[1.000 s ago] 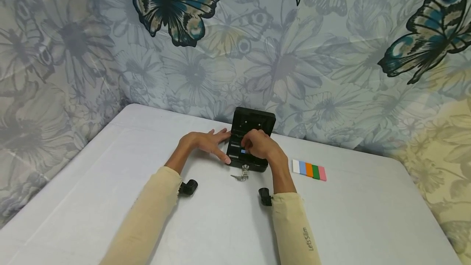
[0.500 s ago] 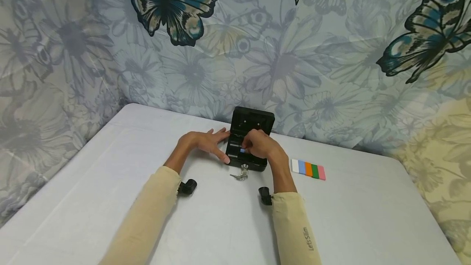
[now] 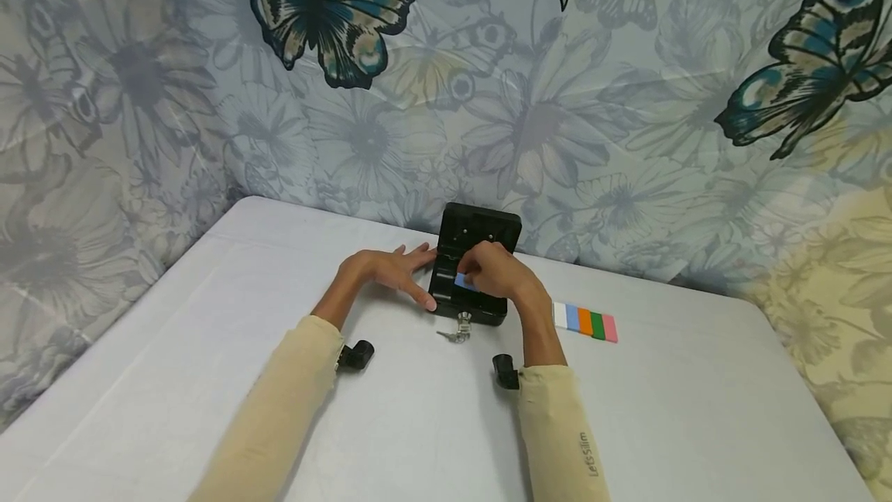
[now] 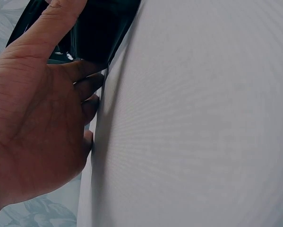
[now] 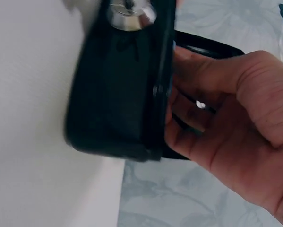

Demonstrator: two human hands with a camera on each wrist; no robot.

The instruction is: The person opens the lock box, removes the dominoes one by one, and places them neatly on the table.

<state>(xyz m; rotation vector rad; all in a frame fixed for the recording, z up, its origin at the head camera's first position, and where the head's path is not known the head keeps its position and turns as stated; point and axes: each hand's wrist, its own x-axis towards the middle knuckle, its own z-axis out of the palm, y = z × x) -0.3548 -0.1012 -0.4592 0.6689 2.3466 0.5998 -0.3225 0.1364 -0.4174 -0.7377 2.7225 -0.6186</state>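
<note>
A black cash box [image 3: 446, 297] stands on the table with its lid [image 3: 481, 223] raised. Keys [image 3: 456, 336] hang from the lock [image 3: 464, 319] on its front. My left hand [image 3: 393, 268] touches the box's left side with spread fingers, the thumb at the front corner; the left wrist view has the same hand [image 4: 32, 118] beside the dark wall. Inside the box, my right hand [image 3: 495, 271] pinches a flat light-blue piece [image 3: 463, 281], partly hidden by the fingers. From the right wrist, the box front hides the fingertips of this hand [image 5: 231, 99].
Right of the box, a row of flat coloured pieces [image 3: 585, 322] in white, blue, orange, green and pink lies on the white tablecloth [image 3: 418, 424]. A patterned butterfly backdrop [image 3: 557, 99] rises directly behind the table.
The right hand has shifted slightly to the right, and more of the light-blue piece shows under its fingers. The left hand and box stay in place.
</note>
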